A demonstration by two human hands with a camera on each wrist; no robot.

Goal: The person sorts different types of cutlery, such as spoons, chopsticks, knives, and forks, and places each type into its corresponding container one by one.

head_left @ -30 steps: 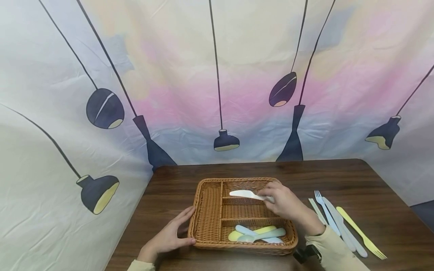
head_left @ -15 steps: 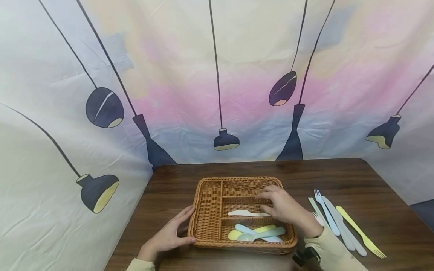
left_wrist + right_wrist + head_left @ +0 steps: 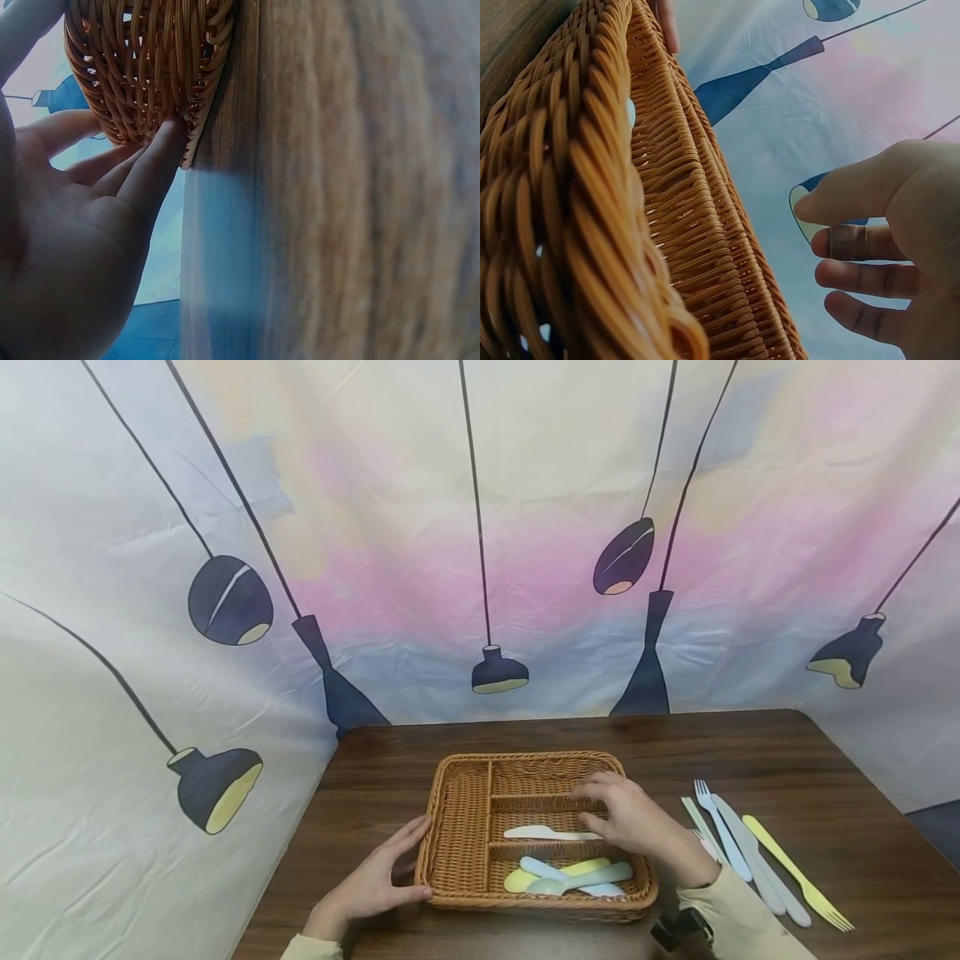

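Note:
A wicker basket (image 3: pixel 457 827) with compartments stands on the table. My left hand (image 3: pixel 369 878) rests against its left side, fingers straight along the wall and thumb at the front corner. In the left wrist view the fingertips touch the weave. Over the basket's right part hovers my right hand (image 3: pixel 628 817), fingers loosely bent with nothing between them; the right wrist view shows the spread fingers (image 3: pixel 862 277) too. A white knife (image 3: pixel 542 832) lies in the middle right compartment, its handle end partly hidden by the right hand. Several pastel spoons (image 3: pixel 592 878) lie crossed in the front compartment.
Right of the basket, a blue fork (image 3: pixel 722 831), pale knives (image 3: pixel 757 858) and a yellow fork (image 3: pixel 798 872) lie on the dark wooden table (image 3: pixel 390 760). Another pale utensil is partly hidden by the right wrist. A painted cloth (image 3: pixel 555 485) hangs behind.
The right hand has lowered the white knife from above the basket into the middle right compartment and let go. Over the last half second it has hardly moved. The left hand stays put.

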